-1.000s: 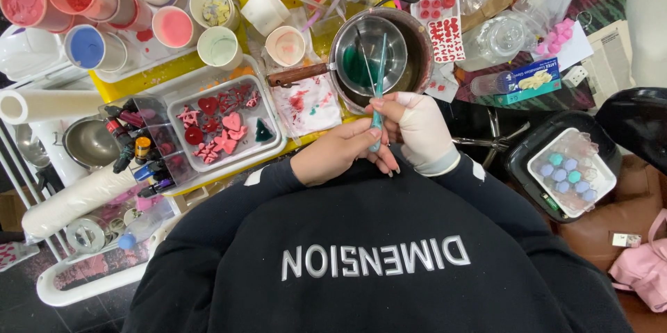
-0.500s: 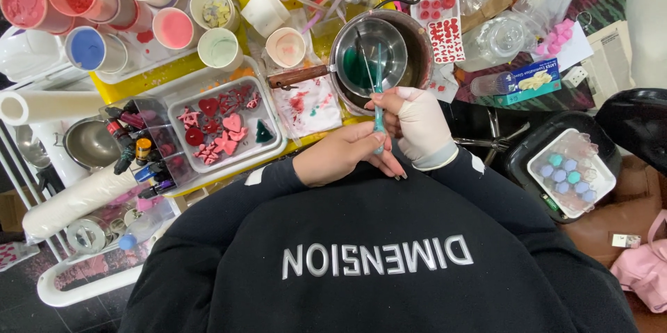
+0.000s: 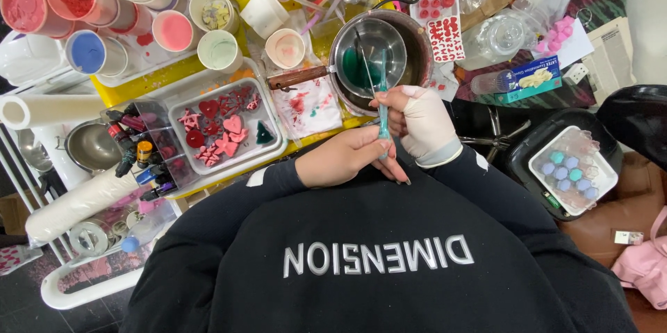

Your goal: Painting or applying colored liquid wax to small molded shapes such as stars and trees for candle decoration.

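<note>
My right hand (image 3: 425, 123), in a white glove, grips a thin teal stick (image 3: 382, 93) that stands nearly upright over the near rim of the pot. My bare left hand (image 3: 345, 159) lies just below it, fingertips pinched on the stick's lower end. Right behind the hands a small steel bowl (image 3: 389, 39) holding dark teal liquid (image 3: 361, 69) sits inside a larger pot (image 3: 422, 62) with a wooden handle (image 3: 297, 77). A thin metal rod leans in the bowl. My black sleeves and sweatshirt fill the lower part of the view.
A white tray (image 3: 182, 96) of red and pink moulded shapes lies to the left, beside small dye bottles (image 3: 139, 156). Several cups of coloured material (image 3: 90, 51) stand at the back left. Paper rolls (image 3: 48, 109), scissors (image 3: 497, 140) and a black tray with a mould (image 3: 573, 169) lie around.
Both hands have crept slightly toward the pot with the stick between them. Nothing else has moved.
</note>
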